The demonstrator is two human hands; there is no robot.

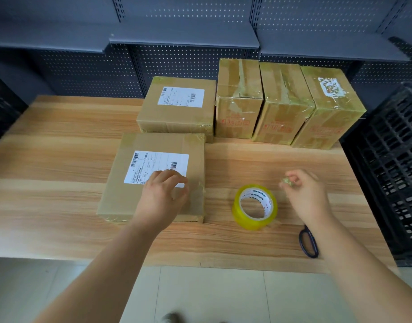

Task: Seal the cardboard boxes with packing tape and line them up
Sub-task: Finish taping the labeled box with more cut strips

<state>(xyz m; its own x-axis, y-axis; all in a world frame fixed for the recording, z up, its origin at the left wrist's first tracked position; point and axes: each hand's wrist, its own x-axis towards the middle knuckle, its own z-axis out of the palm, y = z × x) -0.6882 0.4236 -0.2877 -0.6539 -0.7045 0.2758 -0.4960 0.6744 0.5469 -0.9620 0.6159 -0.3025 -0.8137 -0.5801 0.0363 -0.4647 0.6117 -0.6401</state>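
Grip, right hand [302,192]: fingertips pinched on a small crumpled wad of tape [287,181], held above the table right of centre.
Grip, left hand [162,194]: holds nothing; fingers curled and resting on top of the near box [135,197], at the lower edge of its shipping label [153,166].
Near box: flat, lying left of centre in the frame, with tape visible along its right edge and corners (it looks sealed, though the far side is hidden).
Second flat box [177,108]: just behind it, labelled, beside the row.
Row: three taller taped boxes [286,103] standing side by side at the upper right, against the dark shelving [184,40].
Tape roll [255,206]: yellow, lying on the table [49,171] between the hands, near the box.
Scissors [308,244]: lower right, partly under the right forearm.
Risk: the sticky wad could cling to the fingers, or drop onto a box and stick there.
Risk: sliding the near box one-handed could skew it, or knock the flat box behind out of line.
Risk: the forearm could drag the scissors off the near table edge.
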